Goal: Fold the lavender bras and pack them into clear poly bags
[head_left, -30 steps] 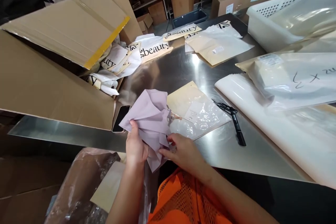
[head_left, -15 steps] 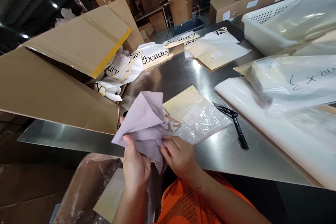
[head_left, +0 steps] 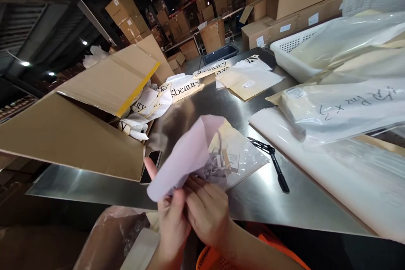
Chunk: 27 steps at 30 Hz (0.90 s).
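A thin lavender garment [head_left: 190, 156] hangs between my hands, partly folded over, with straps and a tag dangling at its right side. My left hand [head_left: 172, 221] grips its lower edge, thumb on top and one finger extended behind. My right hand [head_left: 207, 209] is closed on the same cloth, its fingertips hidden beneath the folds. Beyond the garment, a clear-fronted bag [head_left: 249, 162] with a white label lies on the metal table [head_left: 177, 114]. A phone [head_left: 155, 158] lies just left of the garment, partly covered by my finger.
An open cardboard box [head_left: 79, 135] stands left, with printed mailer bags [head_left: 186, 88] beside it. More envelopes [head_left: 249, 80] lie at the back. A black cutter-like tool [head_left: 275, 166], white sheeting [head_left: 294, 164], a handwritten package [head_left: 344, 105] and a white basket [head_left: 294, 52] are at right.
The garment has been turned and folded over, its straps and tag now showing more at the right. My hands have come closer together. The view has tilted upward, revealing the phone.
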### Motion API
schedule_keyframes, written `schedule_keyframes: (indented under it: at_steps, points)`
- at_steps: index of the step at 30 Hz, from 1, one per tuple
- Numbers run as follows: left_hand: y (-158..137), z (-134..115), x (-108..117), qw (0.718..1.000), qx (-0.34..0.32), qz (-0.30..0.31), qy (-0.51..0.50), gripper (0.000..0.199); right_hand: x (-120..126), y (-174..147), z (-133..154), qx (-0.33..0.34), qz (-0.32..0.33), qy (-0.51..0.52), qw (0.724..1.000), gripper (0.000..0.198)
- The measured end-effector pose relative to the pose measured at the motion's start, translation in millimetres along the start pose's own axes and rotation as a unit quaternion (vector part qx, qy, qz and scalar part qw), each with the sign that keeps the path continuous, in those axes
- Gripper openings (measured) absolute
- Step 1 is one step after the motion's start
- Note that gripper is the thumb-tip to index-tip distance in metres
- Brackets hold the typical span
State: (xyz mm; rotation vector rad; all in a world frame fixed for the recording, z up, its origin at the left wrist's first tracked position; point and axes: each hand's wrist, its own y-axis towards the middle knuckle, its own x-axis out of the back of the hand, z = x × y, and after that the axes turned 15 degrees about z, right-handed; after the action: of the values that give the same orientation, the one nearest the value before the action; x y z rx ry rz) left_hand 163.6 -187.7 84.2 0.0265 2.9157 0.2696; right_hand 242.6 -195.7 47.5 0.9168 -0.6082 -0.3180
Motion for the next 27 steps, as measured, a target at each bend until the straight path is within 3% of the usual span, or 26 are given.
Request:
schedule_keyframes:
  at_steps: [3, 6, 9, 11, 14, 15, 17, 19, 20, 21, 24, 27]
  points:
    - [-1, -3, -9, 0.999, 0.020, -0.003, -0.029, 0.078, 0, -1, 5, -0.012, 0.006, -0.037, 0.999, 0.020]
    - [6, -7, -18, 0.993, 0.083, -0.071, -0.048, 0.044, 13, -4, 9, -0.001, 0.079, -0.051, 0.996, 0.027]
    - [18, -12, -29, 0.980, 0.157, -0.115, -0.039, 0.019, 46, -10, 7, 0.061, 0.130, -0.002, 0.990, 0.026]
    - [24, -18, -36, 0.978, 0.177, -0.094, -0.066, 0.018, 76, -15, -3, 0.052, 0.079, 0.049, 0.994, 0.032]
    - [28, -31, -48, 0.973, 0.189, -0.062, -0.116, 0.022, 120, -13, -34, -0.107, -0.054, 0.115, 0.986, 0.070]
    - [29, -36, -52, 0.971, 0.200, -0.050, -0.120, 0.021, 131, -8, -46, -0.162, -0.042, 0.154, 0.974, 0.087]
    - [28, -42, -62, 0.968, 0.223, -0.018, -0.112, 0.018, 147, 4, -65, -0.223, 0.110, 0.302, 0.920, 0.100]
    - [27, -43, -75, 0.968, 0.229, 0.028, -0.100, 0.017, 149, 17, -72, -0.251, 0.263, 0.451, 0.815, 0.094]
    - [27, -41, -81, 0.968, 0.224, 0.057, -0.094, 0.019, 146, 22, -71, -0.274, 0.288, 0.494, 0.773, 0.087]
    - [28, -38, -87, 0.968, 0.213, 0.095, -0.088, 0.021, 140, 26, -67, -0.308, 0.277, 0.512, 0.752, 0.081]
    - [37, -26, -96, 0.952, 0.160, 0.256, -0.053, 0.030, 119, 26, -53, -0.432, 0.129, 0.485, 0.749, 0.063]
    - [54, -16, -78, 0.915, 0.089, 0.393, 0.032, 0.036, 121, 2, -53, -0.531, 0.064, 0.471, 0.701, 0.056]
